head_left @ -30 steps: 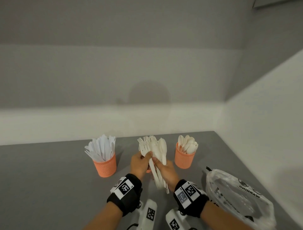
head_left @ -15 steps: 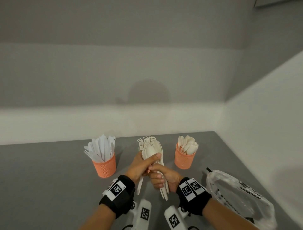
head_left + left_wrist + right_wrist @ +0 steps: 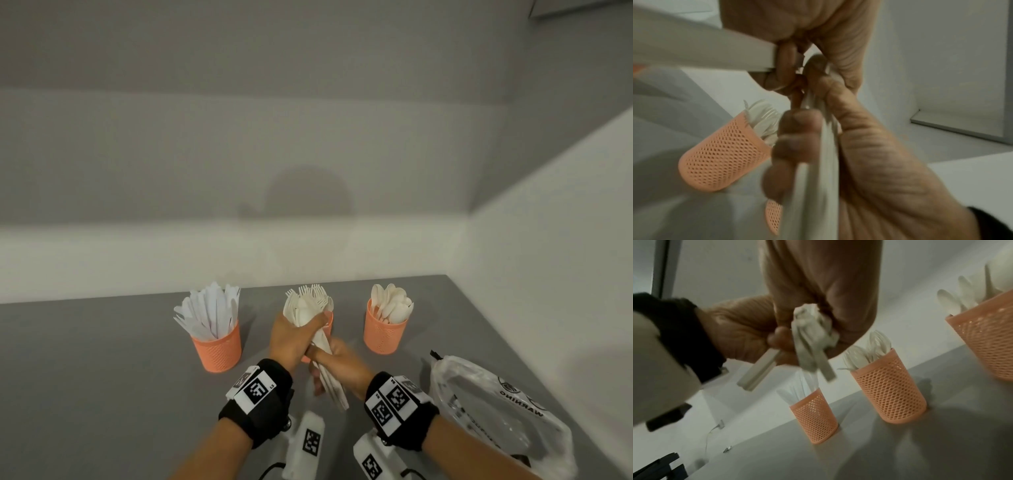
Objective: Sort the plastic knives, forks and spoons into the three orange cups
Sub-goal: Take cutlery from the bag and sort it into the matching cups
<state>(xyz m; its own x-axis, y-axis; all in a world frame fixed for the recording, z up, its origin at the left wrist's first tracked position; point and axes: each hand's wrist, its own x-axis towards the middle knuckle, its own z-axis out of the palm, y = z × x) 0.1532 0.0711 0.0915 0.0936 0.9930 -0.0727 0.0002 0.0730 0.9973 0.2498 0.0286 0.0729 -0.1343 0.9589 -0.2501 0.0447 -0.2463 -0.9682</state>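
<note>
Both hands grip one bundle of spoons (image 3: 320, 339), left hand (image 3: 291, 337) curled round the bowls, right hand (image 3: 337, 365) round the handles; its long axis tilts away, with the spoon cup (image 3: 385, 330) nearer the right hand.

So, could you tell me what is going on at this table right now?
A person is sorting white plastic cutlery into three orange cups. Both the left hand and the right hand grip one bundle of cutlery above the middle cup, which holds forks. The left cup holds knives, the right cup spoons. A clear plastic bag lies at the right.
</note>
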